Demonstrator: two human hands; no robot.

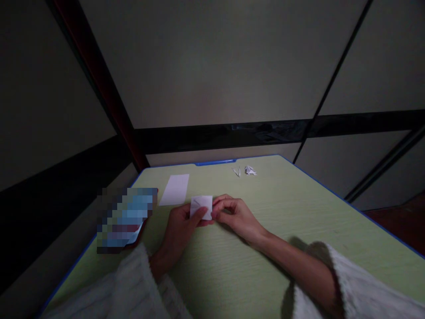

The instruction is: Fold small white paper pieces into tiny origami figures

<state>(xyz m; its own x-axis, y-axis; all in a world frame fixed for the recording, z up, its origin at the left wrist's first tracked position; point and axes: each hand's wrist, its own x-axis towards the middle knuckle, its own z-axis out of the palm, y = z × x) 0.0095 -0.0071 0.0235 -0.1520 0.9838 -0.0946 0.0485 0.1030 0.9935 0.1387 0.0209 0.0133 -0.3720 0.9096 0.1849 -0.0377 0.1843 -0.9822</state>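
Note:
A small folded square of white paper (201, 203) is held up just above the table, with a diagonal crease mark on its face. My left hand (186, 220) grips it from the left, thumb pressed on the front and fingers behind. At its right edge, my right hand (234, 215) pinches the side between thumb and bent fingers. The fingertips behind the paper are partly hidden.
The light wooden table (282, 208) has a blue rim. A flat white sheet (175, 189) lies left of centre, beside a blurred-out tablet-like object (128, 219). Toward the back lie thin paper strips (237, 171) and a folded paper figure (250, 170). A panelled wall stands behind.

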